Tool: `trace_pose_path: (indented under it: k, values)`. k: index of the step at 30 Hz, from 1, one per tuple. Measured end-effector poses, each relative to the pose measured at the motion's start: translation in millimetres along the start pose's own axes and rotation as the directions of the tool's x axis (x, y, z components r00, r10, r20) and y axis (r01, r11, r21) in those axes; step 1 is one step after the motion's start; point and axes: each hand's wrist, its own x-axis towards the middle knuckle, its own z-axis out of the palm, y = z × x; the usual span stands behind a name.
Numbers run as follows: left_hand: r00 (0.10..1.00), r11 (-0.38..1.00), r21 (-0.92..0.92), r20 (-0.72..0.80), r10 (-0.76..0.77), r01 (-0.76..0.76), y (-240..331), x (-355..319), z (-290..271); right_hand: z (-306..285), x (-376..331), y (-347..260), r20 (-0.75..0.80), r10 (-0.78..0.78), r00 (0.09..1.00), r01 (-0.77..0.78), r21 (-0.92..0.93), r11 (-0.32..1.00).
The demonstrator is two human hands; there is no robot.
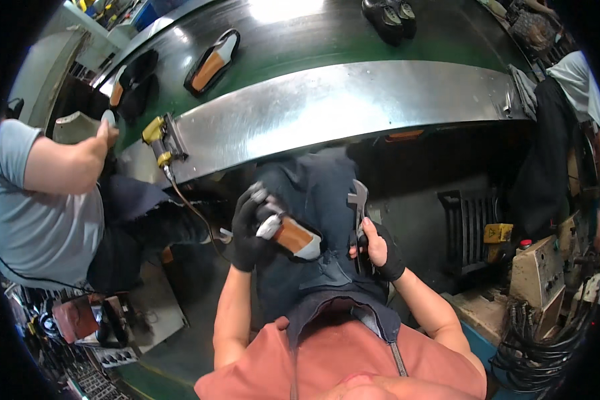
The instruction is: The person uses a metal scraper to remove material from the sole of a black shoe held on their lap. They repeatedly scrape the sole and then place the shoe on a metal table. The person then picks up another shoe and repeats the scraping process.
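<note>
Over my lap, my left hand (247,230) in a black glove is closed on a dark shoe (299,240). The shoe lies bottom up, showing a tan sole with a pale grey section at one end. Whitish wrapping covers some fingertips of that hand, which are a little blurred. My right hand (376,249), in a black glove that leaves the thumb bare, grips a hammer (359,195) by its handle. The metal hammer head points up and away from me, to the right of the shoe and apart from it.
A shiny metal ledge (353,93) runs ahead of me, with a yellow air tool (156,139) and hose at its left end. Beyond it, a green belt (273,57) carries shoes (213,61). A co-worker (53,200) sits left; another person (567,100) stands right, near a machine (539,270).
</note>
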Motion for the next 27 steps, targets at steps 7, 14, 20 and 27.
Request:
trace_pose_path:
  k: [7,14,20,27]
  values:
    - [0.917,0.917,0.310,0.379,0.124,-0.252,14.9,51.2,24.8,21.6,-62.7,-26.3,0.166,-0.071,0.984,0.102,-0.182,0.978]
    - [0.916,0.991,-0.013,0.385,-0.115,0.130,-27.7,64.3,27.6,57.7,-13.6,8.1,0.369,-0.219,0.903,0.274,-0.105,0.956]
    - [0.832,0.544,-0.637,0.339,-0.438,0.546,-51.1,51.0,57.2,59.5,19.5,9.0,0.397,-0.202,0.895,0.215,0.014,0.977]
    - [0.907,0.711,-0.567,0.205,-0.367,0.416,-52.6,35.2,64.5,52.2,-0.7,-39.2,0.413,-0.238,0.879,0.384,-0.321,0.866]
